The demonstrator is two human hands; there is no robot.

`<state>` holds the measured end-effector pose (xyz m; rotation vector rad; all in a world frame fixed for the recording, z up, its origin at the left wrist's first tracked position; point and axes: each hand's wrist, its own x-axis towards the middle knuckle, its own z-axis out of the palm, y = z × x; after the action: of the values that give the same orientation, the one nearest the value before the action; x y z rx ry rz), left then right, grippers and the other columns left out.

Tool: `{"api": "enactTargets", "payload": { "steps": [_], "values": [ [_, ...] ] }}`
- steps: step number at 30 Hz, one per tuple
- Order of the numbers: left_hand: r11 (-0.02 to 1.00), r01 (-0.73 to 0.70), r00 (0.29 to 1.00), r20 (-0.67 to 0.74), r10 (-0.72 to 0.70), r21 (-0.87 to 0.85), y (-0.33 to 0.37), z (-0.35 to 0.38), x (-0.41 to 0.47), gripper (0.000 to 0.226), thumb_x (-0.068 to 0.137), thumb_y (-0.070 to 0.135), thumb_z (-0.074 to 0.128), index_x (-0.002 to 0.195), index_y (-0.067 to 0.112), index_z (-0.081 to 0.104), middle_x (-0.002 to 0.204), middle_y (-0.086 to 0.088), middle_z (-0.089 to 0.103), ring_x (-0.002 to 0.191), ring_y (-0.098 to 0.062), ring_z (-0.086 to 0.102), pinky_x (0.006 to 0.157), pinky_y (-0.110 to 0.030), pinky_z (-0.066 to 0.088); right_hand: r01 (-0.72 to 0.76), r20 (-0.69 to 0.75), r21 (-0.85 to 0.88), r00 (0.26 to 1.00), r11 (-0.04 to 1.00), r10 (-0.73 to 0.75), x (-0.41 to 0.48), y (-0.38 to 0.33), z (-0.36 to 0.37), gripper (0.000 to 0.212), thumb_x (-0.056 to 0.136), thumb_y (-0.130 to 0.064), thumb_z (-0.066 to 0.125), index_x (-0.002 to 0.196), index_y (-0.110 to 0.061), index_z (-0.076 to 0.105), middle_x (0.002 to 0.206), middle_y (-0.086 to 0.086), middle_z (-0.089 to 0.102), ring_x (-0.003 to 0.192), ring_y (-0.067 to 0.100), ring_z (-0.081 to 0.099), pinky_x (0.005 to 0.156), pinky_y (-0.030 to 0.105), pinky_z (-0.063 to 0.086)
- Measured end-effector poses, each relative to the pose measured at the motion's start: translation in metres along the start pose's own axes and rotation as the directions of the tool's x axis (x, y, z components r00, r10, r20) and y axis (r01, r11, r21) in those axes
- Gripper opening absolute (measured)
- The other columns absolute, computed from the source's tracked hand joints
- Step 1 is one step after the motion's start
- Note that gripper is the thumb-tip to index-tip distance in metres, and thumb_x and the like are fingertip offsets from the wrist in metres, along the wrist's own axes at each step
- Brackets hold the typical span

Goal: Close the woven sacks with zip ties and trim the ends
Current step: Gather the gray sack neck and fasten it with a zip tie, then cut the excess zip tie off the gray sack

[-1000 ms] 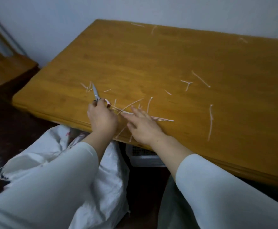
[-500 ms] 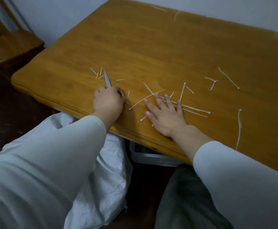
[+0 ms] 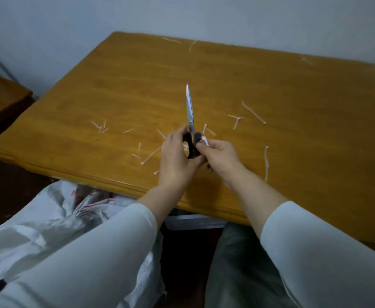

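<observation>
Sack [image 3: 48, 218] sits beside the surface [image 3: 137, 85]; left hand [image 3: 175, 162] and right hand [image 3: 221, 156] each grip the scissors [image 3: 190, 112] by the handles, blades shut, probably readying to trim.

Glossy wood table [image 3: 271, 90]; shiny metal scissors [image 3: 190, 112]; woven sack [image 3: 48, 223].

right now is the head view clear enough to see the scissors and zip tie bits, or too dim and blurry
Head view: dim, flat light, no glare on the table; the scissors blade reads sharp; the left hand and right hand at its handles look slightly soft; mid-table zip tie pieces are distinct, far ones smear; the wide lens bows the table edge.
</observation>
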<state>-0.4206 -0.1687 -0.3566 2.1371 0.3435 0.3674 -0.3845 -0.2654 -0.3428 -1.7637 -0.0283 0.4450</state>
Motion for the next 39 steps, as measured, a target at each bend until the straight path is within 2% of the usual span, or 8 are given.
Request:
{"api": "enactTargets", "payload": {
  "steps": [4, 10, 15, 20, 24, 27, 30, 39],
  "values": [
    [0.971, 0.126, 0.978, 0.187, -0.088, -0.204, 0.051, 0.037, -0.027, 0.087, 0.068, 0.030, 0.068, 0.144, 0.014, 0.029, 0.117, 0.003, 0.056, 0.116, -0.017, 0.052, 0.101, -0.034, 0.043, -0.041, -0.097, 0.013, 0.994, 0.999, 0.042, -0.042, 0.013, -0.070, 0.024, 0.093, -0.017, 0.053, 0.073, -0.019, 0.065, 0.070, 0.006, 0.062, 0.054, 0.014, 0.052, 0.044, 0.025, 0.037],
    [0.875, 0.372, 0.898, 0.361, -0.254, -0.310, 0.137, 0.107, -0.080, 0.035, 0.084, 0.014, 0.067, 0.117, 0.004, 0.059, 0.092, -0.001, 0.060, 0.094, -0.021, 0.061, 0.092, -0.037, 0.051, -0.134, -0.222, 0.073, 0.964, 0.988, 0.147, -0.130, 0.053, -0.169, 0.015, 0.090, -0.021, 0.058, 0.081, -0.015, 0.068, 0.070, 0.005, 0.061, 0.055, 0.017, 0.050, 0.039, 0.024, 0.032],
    [0.792, 0.531, 0.749, 0.604, -0.272, -0.301, 0.172, 0.179, -0.158, 0.018, 0.084, -0.001, 0.063, 0.101, 0.002, 0.060, 0.086, -0.006, 0.061, 0.085, -0.024, 0.063, 0.081, -0.037, 0.056, -0.288, -0.193, 0.532, 0.874, 0.796, 0.445, -0.217, 0.103, -0.244, 0.033, 0.093, -0.034, 0.045, 0.082, -0.007, 0.060, 0.069, 0.011, 0.057, 0.041, 0.014, 0.046, 0.032, 0.017, 0.023],
    [0.791, 0.580, 0.544, 0.815, -0.200, -0.193, 0.196, 0.244, -0.251, 0.010, 0.084, 0.000, 0.063, 0.084, 0.010, 0.064, 0.084, -0.007, 0.066, 0.078, -0.021, 0.063, 0.073, -0.033, 0.055, -0.299, -0.273, 0.516, 0.831, 0.803, 0.485, -0.306, 0.164, -0.297, 0.010, 0.085, -0.014, 0.062, 0.081, -0.005, 0.064, 0.068, 0.012, 0.061, 0.041, 0.010, 0.039, 0.032, 0.014, 0.020],
    [0.793, 0.600, 0.478, 0.842, -0.250, -0.105, 0.193, 0.285, -0.318, 0.019, 0.085, 0.005, 0.063, 0.104, 0.006, 0.061, 0.084, -0.009, 0.064, 0.073, -0.018, 0.062, 0.072, -0.028, 0.055, -0.342, -0.368, 0.460, 0.767, 0.819, 0.527, -0.375, 0.217, -0.330, 0.018, 0.081, -0.020, 0.070, 0.084, -0.003, 0.064, 0.066, 0.009, 0.059, 0.037, 0.006, 0.034, 0.032, 0.013, 0.018],
    [0.857, 0.513, 0.491, 0.805, -0.333, 0.041, 0.165, 0.309, -0.355, 0.018, 0.084, -0.004, 0.060, 0.102, 0.000, 0.062, 0.069, -0.006, 0.059, 0.062, -0.016, 0.055, 0.060, -0.021, 0.053, -0.424, -0.387, 0.434, 0.709, 0.795, 0.590, -0.414, 0.260, -0.341, 0.023, 0.078, -0.025, 0.073, 0.079, -0.004, 0.063, 0.064, 0.007, 0.062, 0.032, 0.005, 0.038, 0.031, 0.014, 0.024],
    [0.917, 0.349, 0.500, 0.790, -0.355, 0.192, 0.128, 0.330, -0.381, 0.014, 0.081, -0.006, 0.063, 0.093, -0.002, 0.070, 0.064, -0.006, 0.065, 0.067, -0.023, 0.058, 0.078, -0.035, 0.055, -0.470, -0.367, 0.472, 0.665, 0.746, 0.651, -0.439, 0.295, -0.338, 0.025, 0.078, -0.027, 0.073, 0.074, -0.005, 0.063, 0.051, -0.002, 0.061, 0.031, 0.006, 0.042, 0.033, 0.015, 0.029],
    [0.932, -0.207, 0.454, 0.873, -0.177, 0.297, 0.073, 0.375, -0.436, 0.037, 0.084, 0.018, 0.068, 0.119, 0.009, 0.063, 0.120, -0.009, 0.064, 0.113, -0.025, 0.058, 0.095, -0.028, 0.045, -0.469, -0.306, 0.600, 0.614, 0.648, 0.727, -0.456, 0.379, -0.314, 0.043, 0.079, -0.047, 0.066, 0.070, -0.005, 0.060, 0.063, 0.009, 0.057, 0.041, 0.019, 0.048, 0.040, 0.023, 0.039]
  ]
}}
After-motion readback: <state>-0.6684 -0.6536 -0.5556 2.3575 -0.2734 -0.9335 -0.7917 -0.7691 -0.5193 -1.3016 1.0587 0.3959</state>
